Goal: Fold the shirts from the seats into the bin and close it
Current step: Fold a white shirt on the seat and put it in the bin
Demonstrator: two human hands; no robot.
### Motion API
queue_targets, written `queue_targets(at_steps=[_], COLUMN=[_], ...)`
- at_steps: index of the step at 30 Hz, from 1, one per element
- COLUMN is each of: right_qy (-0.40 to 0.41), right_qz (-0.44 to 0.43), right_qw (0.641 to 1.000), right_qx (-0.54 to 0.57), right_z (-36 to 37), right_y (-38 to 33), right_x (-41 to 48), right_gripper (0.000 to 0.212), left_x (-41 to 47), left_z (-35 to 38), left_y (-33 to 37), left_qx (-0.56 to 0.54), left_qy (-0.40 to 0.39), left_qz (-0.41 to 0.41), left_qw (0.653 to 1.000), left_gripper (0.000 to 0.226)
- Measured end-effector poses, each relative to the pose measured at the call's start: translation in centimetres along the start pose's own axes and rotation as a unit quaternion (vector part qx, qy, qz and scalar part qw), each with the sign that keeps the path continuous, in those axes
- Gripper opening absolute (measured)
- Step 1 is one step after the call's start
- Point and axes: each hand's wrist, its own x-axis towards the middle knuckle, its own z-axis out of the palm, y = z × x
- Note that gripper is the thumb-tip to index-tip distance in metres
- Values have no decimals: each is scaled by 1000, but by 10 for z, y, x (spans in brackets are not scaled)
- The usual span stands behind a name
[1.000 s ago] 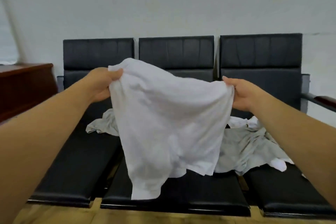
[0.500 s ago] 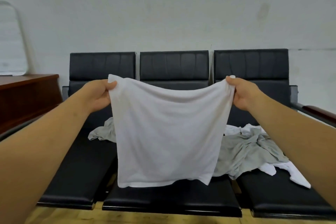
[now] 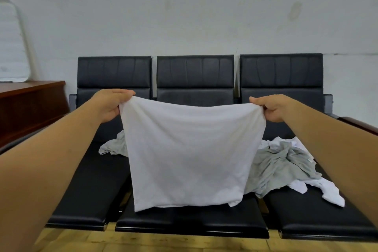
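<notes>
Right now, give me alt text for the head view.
The left hand and right hand pinch the top corners of a white shirt, holding it spread in front of three black seats. A crumpled grey shirt and a second white shirt lie on the seats behind it.

Three seats sit side by side, backs to the wall (image 3: 184, 16) at 12: left seat (image 3: 88, 186) at 8, middle seat (image 3: 192, 221) at 6, right seat (image 3: 319, 217) at 4, w/ floor (image 3: 163, 243) in front. Held shirt (image 3: 188, 153) hangs at centre above the middle seat, top corners in left hand (image 3: 110, 104) at 10 & right hand (image 3: 270, 107) at 2. Behind it, heap of shirts (image 3: 286, 165) lies on right seat at 3-4, a fold of cloth (image 3: 114, 146) shows at 9 on left seat; cabinet (image 3: 30, 104) stands left of the seats.
</notes>
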Motion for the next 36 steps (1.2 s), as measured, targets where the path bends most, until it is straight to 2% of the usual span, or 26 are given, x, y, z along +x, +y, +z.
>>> queue_targets(at_steps=[2, 5, 8, 10, 11, 13, 14, 16, 17, 19, 20, 22, 25, 27, 30, 32, 33, 34, 36], right_qy=[-55, -54, 17, 69, 94, 132, 139, 130, 115, 94, 100, 131, 144, 134, 134, 113, 92, 62, -25], right_qz=[17, -40, -121, -156, -166, -173, -163, -109, -92, -104, -121, -164, -264, -295, -291, -278, -268, -251, -191], right_qw=[998, 979, 908, 858, 837, 821, 838, 911, 943, 975, 980, 977, 953, 945, 946, 950, 955, 963, 980], right_qx=[-15, -195, -401, -484, -513, -527, -502, -375, -299, -174, -122, -44, 24, 40, -43, -81, -83, -76, -44], right_z=[0, 1, 7, 15, 19, 26, 28, 35, 38, 42, 45, 50, 55, 55, 49, 42, 39, 34, 24], right_y=[1, 7, 11, 10, 9, 8, 8, 7, 7, 4, 0, -12, -31, -32, -13, 10, 23, 39, 72], right_x=[1, 10, 23, 32, 37, 51, 59, 71, 74, 82, 85, 82, 73, 65, 56, 50, 45, 40, 31], right_gripper=[19, 31, 24, 16, 19, 25, 25, 24, 24, 17, 11, 10, 13, 13, 13, 15, 17, 20, 27], left_x=[2, 7, 19, 30, 36, 46, 51, 63, 68, 77, 80, 83, 78, 72, 63, 53, 46, 38, 21], left_z=[-4, 0, 9, 13, 14, 14, 13, 10, 9, 11, 13, 16, 17, 11, -5, -19, -26, -34, -48], left_y=[-7, -14, -18, -21, -23, -27, -31, -41, -46, -48, -44, -27, -3, 0, -16, -38, -52, -68, -101], left_qx=[50, 256, 467, 563, 581, 563, 539, 453, 372, 155, 59, -96, -191, -180, -94, -8, 70, 182, 403], left_qy=[-48, -67, -45, -41, -38, -21, -6, 19, 34, 75, 92, 110, 87, 82, 73, 63, 58, 46, 5], left_qz=[-4, 25, 91, 108, 102, 63, 35, -19, -36, -22, 3, 42, 124, 158, 147, 118, 110, 107, 112], left_qw=[998, 964, 879, 818, 807, 824, 842, 891, 927, 985, 994, 988, 970, 967, 982, 991, 990, 976, 908], left_gripper=[28, 42, 33, 24, 20, 16, 19, 23, 22, 11, 8, 12, 11, 11, 7, 8, 9, 11, 16])
